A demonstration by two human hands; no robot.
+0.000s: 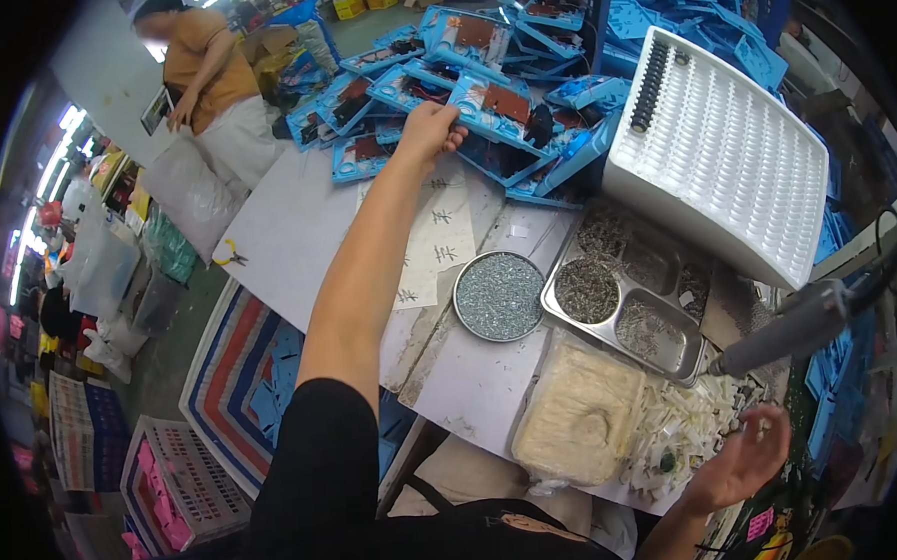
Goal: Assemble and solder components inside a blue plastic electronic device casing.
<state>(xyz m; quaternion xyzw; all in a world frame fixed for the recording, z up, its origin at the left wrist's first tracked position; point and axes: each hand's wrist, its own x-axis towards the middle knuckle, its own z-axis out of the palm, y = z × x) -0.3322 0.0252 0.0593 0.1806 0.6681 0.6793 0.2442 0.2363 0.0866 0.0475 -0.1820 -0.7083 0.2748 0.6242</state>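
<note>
Blue tray (496, 103) gripped by left hand (430, 131); right hand (742, 459) well apart.

Far blue trays (501, 108): contents blurred, possibly dark parts. Left hand (430, 131) fingertips hidden against a tray edge. Right hand (742, 462): small white pieces (675, 425) beside it too small to identify.

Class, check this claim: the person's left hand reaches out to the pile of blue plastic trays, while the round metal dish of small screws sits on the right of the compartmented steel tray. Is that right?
Not quite. The head view shows the round metal dish of small screws on the left of the compartmented steel tray, not the right. The left hand does reach to the pile of blue plastic trays.
</note>
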